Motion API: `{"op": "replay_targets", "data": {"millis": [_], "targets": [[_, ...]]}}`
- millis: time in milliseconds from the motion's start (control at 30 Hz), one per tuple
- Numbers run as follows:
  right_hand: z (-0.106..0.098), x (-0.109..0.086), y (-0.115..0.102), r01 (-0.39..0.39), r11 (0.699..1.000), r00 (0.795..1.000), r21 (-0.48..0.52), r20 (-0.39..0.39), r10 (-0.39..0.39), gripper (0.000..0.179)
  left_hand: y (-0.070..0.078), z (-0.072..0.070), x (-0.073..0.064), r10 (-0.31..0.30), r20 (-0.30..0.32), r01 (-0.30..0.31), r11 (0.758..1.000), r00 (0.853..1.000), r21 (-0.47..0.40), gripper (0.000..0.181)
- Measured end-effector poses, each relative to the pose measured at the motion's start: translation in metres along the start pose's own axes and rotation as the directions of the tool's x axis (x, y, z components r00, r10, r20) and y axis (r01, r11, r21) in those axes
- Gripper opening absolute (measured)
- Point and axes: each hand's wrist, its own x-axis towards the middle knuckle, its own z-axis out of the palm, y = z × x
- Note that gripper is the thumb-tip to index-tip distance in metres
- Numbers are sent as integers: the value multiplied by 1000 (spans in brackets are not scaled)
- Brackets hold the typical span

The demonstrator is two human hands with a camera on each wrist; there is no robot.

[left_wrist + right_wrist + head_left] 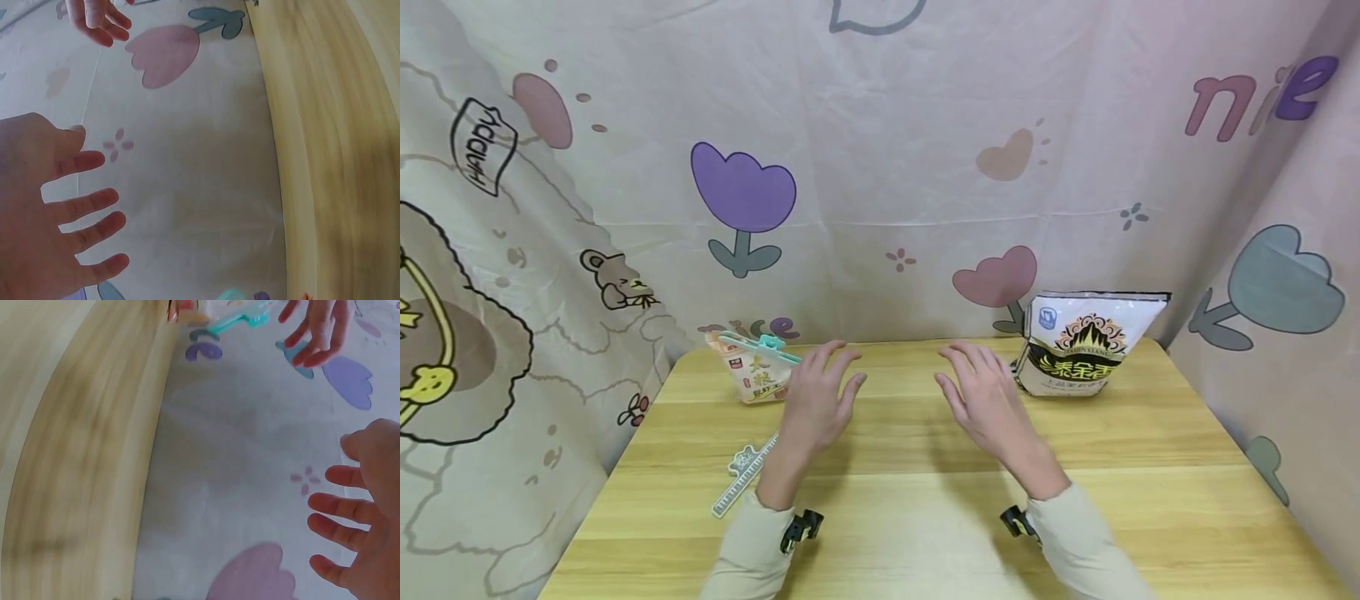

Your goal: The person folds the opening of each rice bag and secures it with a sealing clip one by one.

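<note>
My left hand (817, 398) hovers over the table with its fingers spread and loosely bent, holding nothing. Behind it, at the back left, stands a small food bag (752, 375) whose top is closed by a teal sealing clip (769, 344); the hand hides the bag's right side. A grey ruler (743, 479) with a cartoon figure lies flat beside the left wrist, its far end partly covered. My right hand (983, 396), likewise relaxed with nothing in it, is in the air left of a larger white, black and gold bag (1078, 346) standing at the back right.
The wooden table (895, 533) ends at a printed cloth (880, 167) hanging behind it, with more cloth on both sides. A small black device (801, 529) is strapped at the left wrist, and another (1018, 523) at the right.
</note>
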Motion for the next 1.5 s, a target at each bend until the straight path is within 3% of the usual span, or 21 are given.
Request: {"op": "replay_targets", "data": {"millis": [367, 567, 767, 1200, 1500], "targets": [[-28, -19, 28, -34, 996, 999, -86, -31, 31, 38, 33, 17, 11, 47, 31, -47, 999, 998, 13, 35], [-40, -27, 39, -48, 994, 997, -103, -71, 40, 37, 53, 26, 23, 99, -6, -99, 995, 995, 2, 33], [-54, -31, 44, -63, 992, 994, -108, -90, 53, 38, 69, 30, 33, 140, -4, -140, 989, 990, -41, 33], [-93, -34, 76, -102, 989, 988, -110, -130, 87, 38, 114, 52, 62, 167, 11, -166, 984, 986, -60, 30], [-110, -32, 100, -114, 987, 982, -114, -164, 94, 39, 142, 68, 93, 232, 42, -228, 971, 972, -76, 31]]}}
